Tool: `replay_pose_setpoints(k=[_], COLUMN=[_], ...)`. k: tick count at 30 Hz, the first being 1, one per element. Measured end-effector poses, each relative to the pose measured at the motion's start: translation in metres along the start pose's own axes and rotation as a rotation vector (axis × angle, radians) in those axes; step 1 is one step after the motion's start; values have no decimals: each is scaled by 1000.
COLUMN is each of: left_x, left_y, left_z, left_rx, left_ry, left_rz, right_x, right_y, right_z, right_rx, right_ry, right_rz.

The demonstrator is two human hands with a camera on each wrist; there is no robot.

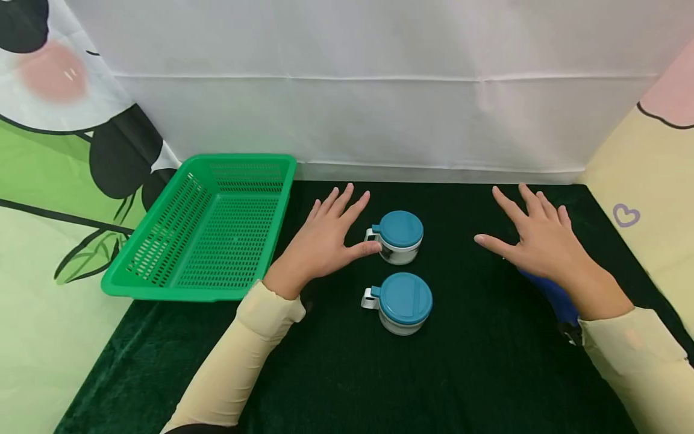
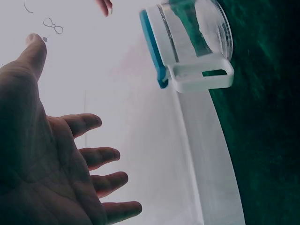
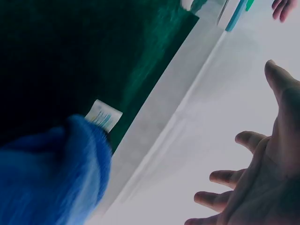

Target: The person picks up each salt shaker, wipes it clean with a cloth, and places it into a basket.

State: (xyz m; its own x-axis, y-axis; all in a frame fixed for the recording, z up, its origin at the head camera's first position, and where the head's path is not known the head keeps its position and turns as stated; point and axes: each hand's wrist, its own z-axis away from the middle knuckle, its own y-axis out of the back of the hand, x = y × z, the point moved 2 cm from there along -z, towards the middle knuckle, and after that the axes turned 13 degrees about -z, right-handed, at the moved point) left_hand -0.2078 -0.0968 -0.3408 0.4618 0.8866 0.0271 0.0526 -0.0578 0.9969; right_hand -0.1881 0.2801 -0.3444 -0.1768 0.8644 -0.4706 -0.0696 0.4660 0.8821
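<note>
On the worktop (image 1: 461, 374) we find the basket (image 1: 179, 293) at the left, its far end near the hanging sheet (image 1: 347, 120) behind. To its right stands the far jar (image 1: 402, 238), with the near jar (image 1: 405, 302) before it, a gap between them. We have our left hand (image 1: 328, 235) between basket and far jar, and our right hand (image 1: 542, 241) well right of both jars, a cloth (image 3: 56, 178) below its wrist.

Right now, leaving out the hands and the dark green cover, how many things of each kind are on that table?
Jars with blue lids: 2
Green basket: 1
Blue cloth, partly hidden under the right arm in the head view: 1
Total: 4
</note>
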Motion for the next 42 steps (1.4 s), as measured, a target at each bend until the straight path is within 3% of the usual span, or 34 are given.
replay_pose_setpoints(k=[12, 18, 27, 32, 42], left_x=[3, 0, -11, -15, -15], left_y=[15, 19, 23, 22, 14], left_z=[21, 24, 27, 32, 45], left_rx=[23, 33, 14, 7, -2], left_ry=[-40, -39, -34, -32, -36], left_rz=[-3, -11, -43, -41, -37], right_x=[39, 56, 73, 81, 95], right_y=[0, -6, -17, -21, -29], right_z=[37, 50, 57, 64, 84], right_rx=[-19, -31, -114, -154, -154], right_ry=[-35, -51, -100, -119, -65], right_rz=[-26, -4, 24, 24, 44])
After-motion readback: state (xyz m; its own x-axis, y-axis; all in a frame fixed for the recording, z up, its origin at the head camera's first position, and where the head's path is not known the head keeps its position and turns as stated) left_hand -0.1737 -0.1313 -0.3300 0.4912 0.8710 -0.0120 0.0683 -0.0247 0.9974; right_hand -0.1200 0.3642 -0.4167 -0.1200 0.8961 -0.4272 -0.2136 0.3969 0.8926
